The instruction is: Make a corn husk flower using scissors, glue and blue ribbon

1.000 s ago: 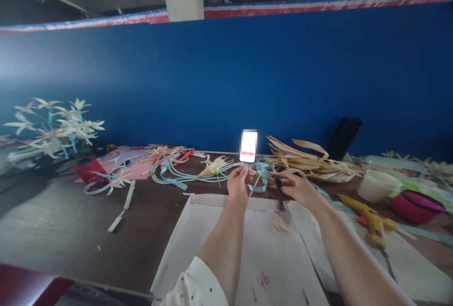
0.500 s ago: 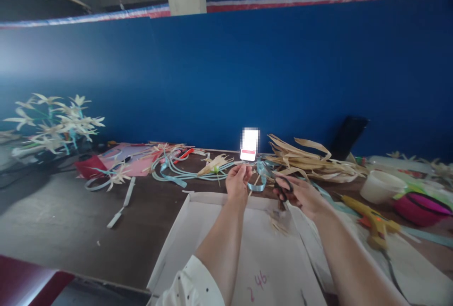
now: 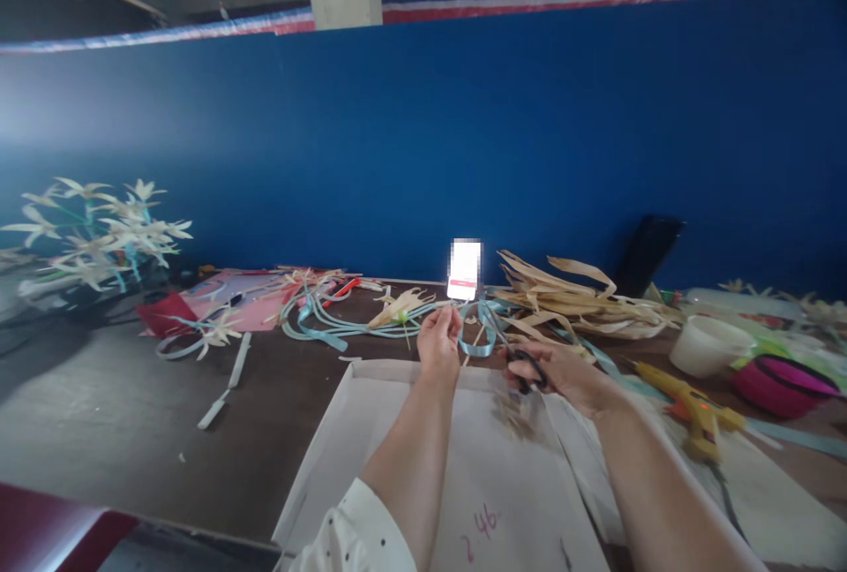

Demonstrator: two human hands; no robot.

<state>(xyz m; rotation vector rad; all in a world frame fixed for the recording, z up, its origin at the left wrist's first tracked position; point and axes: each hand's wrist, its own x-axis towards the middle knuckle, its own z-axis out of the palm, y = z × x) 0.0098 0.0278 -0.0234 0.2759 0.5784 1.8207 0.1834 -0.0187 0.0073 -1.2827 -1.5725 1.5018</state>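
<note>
My right hand (image 3: 552,373) holds scissors (image 3: 531,369) by their black handles, with the blades pointing up and left. My left hand (image 3: 440,342) is closed in a pinch at the far edge of the white box; what its fingertips grip is too small to make out. A light blue ribbon (image 3: 479,346) curls between the hands, close to the blades. Just behind my left hand stands a lit phone (image 3: 463,276). Left of that hand lies a pale dried-husk flower (image 3: 401,307) among light blue cords (image 3: 344,325).
Below my hands lies the white open box (image 3: 423,448) with small husk scraps. At right are dried husks (image 3: 582,303), a white cup (image 3: 711,344), a yellow glue gun (image 3: 694,409) and a magenta container (image 3: 784,385). Husk flowers (image 3: 109,232) stand far left.
My right hand and the scissors have dropped slightly and shifted a little left, so the blades show more plainly. My left hand keeps its pinch in nearly the same place.
</note>
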